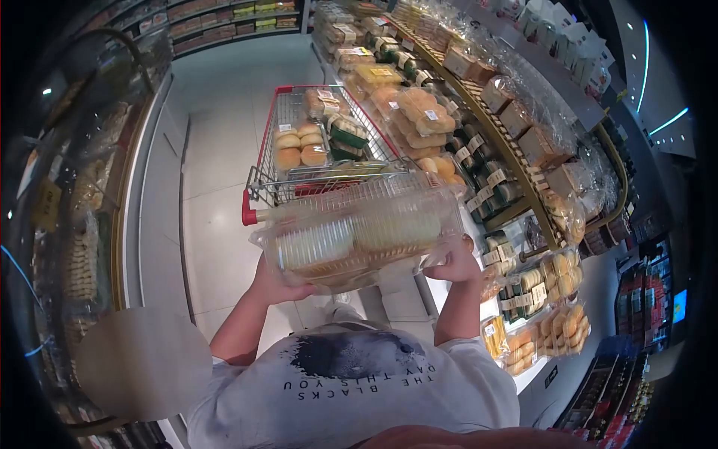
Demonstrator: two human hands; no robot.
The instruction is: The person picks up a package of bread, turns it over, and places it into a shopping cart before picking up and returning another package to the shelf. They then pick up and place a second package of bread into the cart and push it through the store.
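Note:
Both of my hands hold a large clear plastic package of pale round baked goods (355, 239) in front of my chest. My left hand (283, 284) grips its lower left corner, the thumb along the near edge. At the right end my right hand (455, 263) is closed on the package, its thumb pointing inward. Just beyond the package stands a wire shopping cart with red trim (263, 161). Inside the cart are a clear box of buns (301, 146), green-and-white packs (348, 136) and another bread pack (326, 103).
Bread shelves (479, 112) run along the right side, with stacked bun packs (422, 116) beside the cart. A glass-fronted display case (90, 217) lines the left. Tiled floor (217, 150) lies between them. A blurred round patch (144, 364) covers the lower left.

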